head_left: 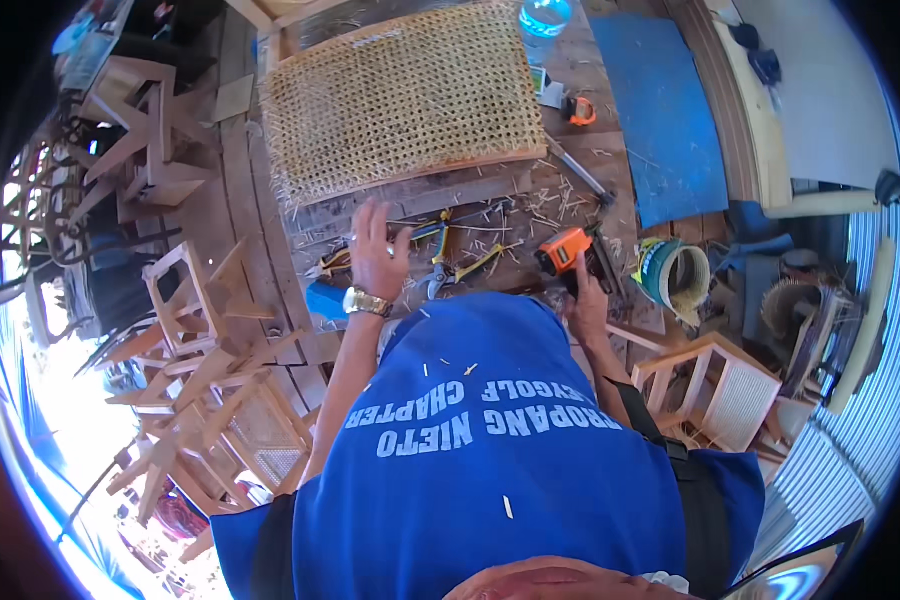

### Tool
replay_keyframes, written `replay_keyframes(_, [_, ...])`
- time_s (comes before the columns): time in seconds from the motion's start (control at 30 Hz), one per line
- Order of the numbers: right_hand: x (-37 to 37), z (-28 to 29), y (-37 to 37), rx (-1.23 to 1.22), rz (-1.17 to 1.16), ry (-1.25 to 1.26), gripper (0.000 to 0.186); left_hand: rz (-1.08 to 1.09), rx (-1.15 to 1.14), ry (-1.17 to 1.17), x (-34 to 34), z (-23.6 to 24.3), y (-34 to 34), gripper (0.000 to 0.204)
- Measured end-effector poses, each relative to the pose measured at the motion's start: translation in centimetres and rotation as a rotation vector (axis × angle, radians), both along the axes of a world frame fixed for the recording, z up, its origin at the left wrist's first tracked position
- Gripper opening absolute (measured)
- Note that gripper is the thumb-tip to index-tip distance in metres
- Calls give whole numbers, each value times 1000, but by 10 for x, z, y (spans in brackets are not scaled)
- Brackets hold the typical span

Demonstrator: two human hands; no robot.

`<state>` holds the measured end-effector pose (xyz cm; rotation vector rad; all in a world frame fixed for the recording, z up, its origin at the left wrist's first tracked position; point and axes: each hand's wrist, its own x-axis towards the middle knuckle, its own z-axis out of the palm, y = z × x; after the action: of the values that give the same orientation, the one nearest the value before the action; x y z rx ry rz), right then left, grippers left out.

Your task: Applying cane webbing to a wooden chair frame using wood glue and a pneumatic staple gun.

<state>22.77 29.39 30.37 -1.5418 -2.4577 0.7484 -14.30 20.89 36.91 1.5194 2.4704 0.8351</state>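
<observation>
My right hand [588, 298] is wrapped round an orange and black staple gun [567, 249], held low over the near right of the bench. My left hand [378, 252], with a gold watch at its wrist, is raised with fingers stretched out and holds nothing. Beyond it lies a woven cane panel [405, 100] over a wooden frame, its strand ends fraying at the left. Between my hands, pliers and cutters with yellow and dark handles [443, 238] rest among cane scraps. A hammer [582, 172] lies to the right of the panel.
A second orange and black tool [579, 111] and a clear water container [544, 18] stand at the far right. Blue sheet [660, 120] lies beyond them. An open tub [673, 277] sits right of my hand. Wooden chair frames [185, 300] crowd the left; another [710, 385] stands right.
</observation>
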Motion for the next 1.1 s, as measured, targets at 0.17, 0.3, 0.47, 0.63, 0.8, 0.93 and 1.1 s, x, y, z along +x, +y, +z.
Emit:
replay_keyframes(0.17, [-19,-4,1,8,138,-87,97,-61,16,6,-4,-13,17,56])
replay_keyframes(0.3, [-40,-17,13,258,97,-170,91,-95,31,72,-26,-19,38,61])
replay_keyframes(0.47, [-53,1,26,164,101,-202,87,-125,22,101,-46,-24,49,61])
replay_keyframes(0.63, [-86,43,48,197,4,108,75,-93,12,115,-71,-23,47,63])
replay_keyframes(0.8, [-145,29,132,246,-189,257,74,-217,20,177,-64,-19,65,60])
replay_keyframes(0.93, [-178,3,190,-230,-375,372,72,-240,35,168,-56,-43,77,49])
replay_keyframes(1.1, [-191,18,205,-299,-280,161,59,-207,74,208,-50,-45,76,32])
